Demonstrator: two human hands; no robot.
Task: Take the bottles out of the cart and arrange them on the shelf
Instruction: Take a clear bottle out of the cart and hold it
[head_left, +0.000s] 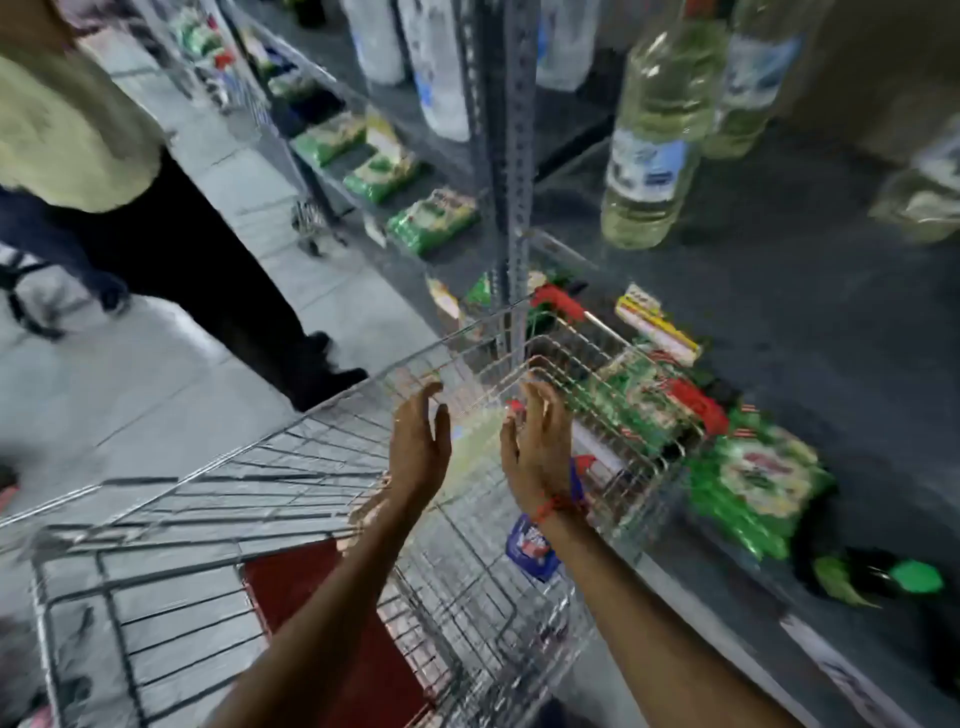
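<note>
A wire shopping cart (291, 467) stands in front of me beside a grey metal shelf (779, 291). Both my hands reach down into the cart, palms facing each other. My left hand (418, 441) and my right hand (537, 447) are on either side of a blurred pale bottle (475, 447) lying in the cart; neither hand clearly touches it. A blue-labelled bottle (532, 545) lies lower in the cart under my right wrist. On the shelf stand clear bottles of pale liquid with blue labels: one (654, 145) in front, another (753, 78) behind it.
A person in a pale top and dark trousers (171, 249) stands left of the cart on the tiled floor. Green packets (748, 483) fill the lower shelf on the right; more green packets (431, 218) lie further back. A perforated shelf post (511, 182) rises behind the cart.
</note>
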